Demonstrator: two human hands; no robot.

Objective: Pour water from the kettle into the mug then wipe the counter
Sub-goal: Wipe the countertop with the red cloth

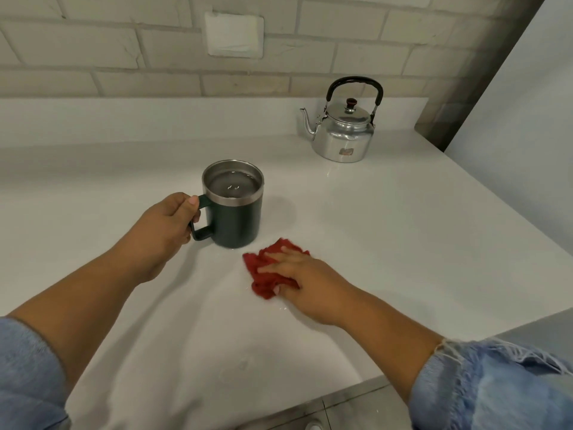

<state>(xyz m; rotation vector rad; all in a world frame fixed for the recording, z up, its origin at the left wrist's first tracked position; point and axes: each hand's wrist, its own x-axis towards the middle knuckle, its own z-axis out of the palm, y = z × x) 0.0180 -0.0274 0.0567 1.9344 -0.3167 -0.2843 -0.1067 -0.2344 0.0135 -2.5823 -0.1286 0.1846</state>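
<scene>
A glossy white counter runs back to a pale brick wall.

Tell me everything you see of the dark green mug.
The dark green mug is a straight-walled cylinder with a bare steel rim and steel inside, metal by its look. It stands upright on the white counter, left of the middle, and holds clear water well up its wall. Its squared loop handle points left, and the left hand grips it, thumb on top. The red cloth lies close in front of it, not seen touching.
</scene>
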